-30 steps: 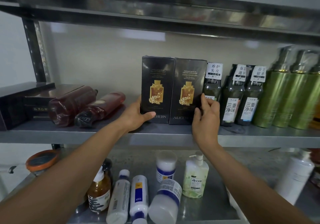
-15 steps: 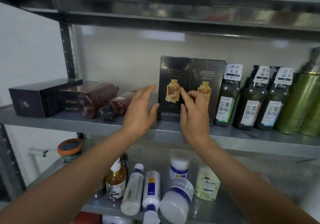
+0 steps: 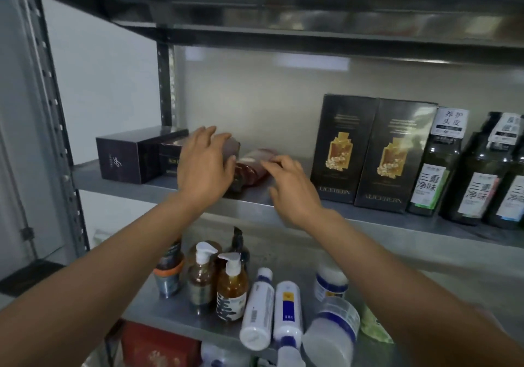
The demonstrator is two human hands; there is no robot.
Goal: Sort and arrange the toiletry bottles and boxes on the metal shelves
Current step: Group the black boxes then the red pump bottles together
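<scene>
Two reddish-brown bottles are shown lying sideways near the left end of the middle shelf, reached for by the left hand and right hand, each grip spread and empty; judged smooth, roll-prone and fairly heavy, they are best taken round the body.

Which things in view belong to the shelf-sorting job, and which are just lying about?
Job:
- two red-brown bottles lying on the middle shelf, with the left hand and right hand at them
- upright black boxes
- dark green bottles
- flat dark box
- white bottles lying one level down

Lying about:
- red box at the bottom, contents unclear
- shelf post
</scene>
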